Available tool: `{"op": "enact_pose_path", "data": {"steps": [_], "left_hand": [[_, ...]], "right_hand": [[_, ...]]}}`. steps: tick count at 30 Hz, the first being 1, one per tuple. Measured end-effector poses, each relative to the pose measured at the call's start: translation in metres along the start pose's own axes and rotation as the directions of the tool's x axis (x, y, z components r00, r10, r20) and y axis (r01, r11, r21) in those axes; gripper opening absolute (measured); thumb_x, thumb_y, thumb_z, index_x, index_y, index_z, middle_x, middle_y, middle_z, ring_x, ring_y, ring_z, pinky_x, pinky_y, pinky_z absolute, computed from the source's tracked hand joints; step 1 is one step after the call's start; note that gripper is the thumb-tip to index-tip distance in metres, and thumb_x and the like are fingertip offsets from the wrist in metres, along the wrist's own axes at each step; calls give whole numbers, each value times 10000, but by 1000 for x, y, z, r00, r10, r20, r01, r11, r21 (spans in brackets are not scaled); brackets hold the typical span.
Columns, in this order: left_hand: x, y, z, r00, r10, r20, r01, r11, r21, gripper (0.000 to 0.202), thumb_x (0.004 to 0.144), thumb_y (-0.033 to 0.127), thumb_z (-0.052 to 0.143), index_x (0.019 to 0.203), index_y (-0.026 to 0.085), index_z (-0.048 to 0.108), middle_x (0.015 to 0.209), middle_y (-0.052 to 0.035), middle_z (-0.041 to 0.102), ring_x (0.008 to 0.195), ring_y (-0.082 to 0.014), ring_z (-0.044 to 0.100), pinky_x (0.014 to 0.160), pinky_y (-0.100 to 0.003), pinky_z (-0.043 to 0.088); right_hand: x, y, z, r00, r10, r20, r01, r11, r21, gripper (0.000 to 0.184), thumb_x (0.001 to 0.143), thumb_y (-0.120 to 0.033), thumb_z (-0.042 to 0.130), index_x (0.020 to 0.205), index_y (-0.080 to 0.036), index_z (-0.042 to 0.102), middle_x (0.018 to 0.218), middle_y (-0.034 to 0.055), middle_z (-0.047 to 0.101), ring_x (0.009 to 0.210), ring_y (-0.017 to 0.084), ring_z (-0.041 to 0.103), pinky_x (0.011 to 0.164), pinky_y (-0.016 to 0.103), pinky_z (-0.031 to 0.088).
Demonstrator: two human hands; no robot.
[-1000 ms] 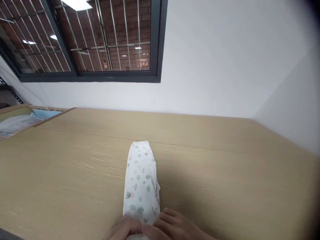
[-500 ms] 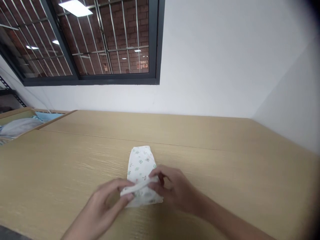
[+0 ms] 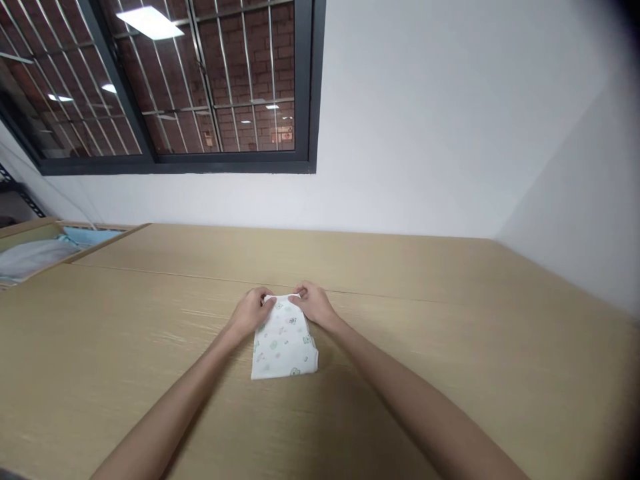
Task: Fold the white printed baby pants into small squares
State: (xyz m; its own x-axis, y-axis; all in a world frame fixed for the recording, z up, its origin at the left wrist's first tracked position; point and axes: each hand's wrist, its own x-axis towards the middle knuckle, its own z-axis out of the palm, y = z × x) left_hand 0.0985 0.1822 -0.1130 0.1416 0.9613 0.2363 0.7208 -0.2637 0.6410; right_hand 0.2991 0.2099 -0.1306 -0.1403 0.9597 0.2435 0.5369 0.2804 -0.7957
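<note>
Head view, centre of the frame: small white folded cloth (image 3: 284, 340) with a pale green and pink print, lying flat on the light wooden desk (image 3: 450, 347), just short of the seam across the boards. Left hand (image 3: 250, 312) at the far left corner of it, right hand (image 3: 313, 305) at the far right corner, both curled over the far edge with fingers closed on the fabric; apparently pinching rather than merely pressing, though hard to tell with the fingertips tucked under. Both forearms stretched in from the lower edge of the frame. Judged light, soft and limp, with layers prone to sliding apart, not fragile and hardly slippery on the wood grain; best taken at two corners together or flat under the fold, never by one loose layer. Left edge of the frame: shallow wooden tray (image 3: 75, 245) holding grey and blue fabric, well apart from the hands. Upper left: dark-framed window (image 3: 305, 100) with bars and brick beyond.
</note>
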Motion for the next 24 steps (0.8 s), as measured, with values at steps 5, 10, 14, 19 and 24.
{"op": "enact_pose_path", "data": {"steps": [5,10,14,19,24], "left_hand": [[-56,37,-1,991,126,-56,-116,982,151,405,978,389,420,1210,124,619,1275,-191,609,1188,-337,559,1050,-526,420],[-158,52,32,920,380,92,-370,769,521,498,951,451,491,1348,159,566,1313,-196,624,1187,-382,600,940,-540,547],[-191,34,55,849,528,2,-387,618,684,504,862,556,582,1125,149,721,997,-193,742,924,-378,706,759,-511,620],[-187,26,58,833,552,15,-390,568,725,440,862,526,542,933,151,760,830,-184,751,771,-336,726,685,-470,637],[-187,22,65,809,581,-90,-308,549,777,533,878,453,452,1097,23,677,1099,-293,711,1018,-384,712,745,-446,641]], "right_hand": [[-16,-22,-10,986,-157,-59,151,984,-97,243,950,-306,571,1148,-169,602,1186,133,633,1114,243,594,970,406,468],[-70,-69,-18,737,-579,349,639,765,-79,435,1042,-403,431,1397,-167,517,1437,145,546,1351,258,476,1135,429,361],[-105,-81,-6,469,-668,577,737,656,161,513,1048,-420,422,1500,-178,440,1554,129,448,1458,234,370,1192,386,301],[-107,-58,11,446,-616,650,686,701,195,516,1037,-411,471,1534,-287,410,1554,38,459,1489,214,326,1241,370,235],[-74,-32,19,544,-548,635,719,694,-17,526,1055,-417,430,1558,-275,368,1608,61,360,1508,234,281,1249,445,199]]}}
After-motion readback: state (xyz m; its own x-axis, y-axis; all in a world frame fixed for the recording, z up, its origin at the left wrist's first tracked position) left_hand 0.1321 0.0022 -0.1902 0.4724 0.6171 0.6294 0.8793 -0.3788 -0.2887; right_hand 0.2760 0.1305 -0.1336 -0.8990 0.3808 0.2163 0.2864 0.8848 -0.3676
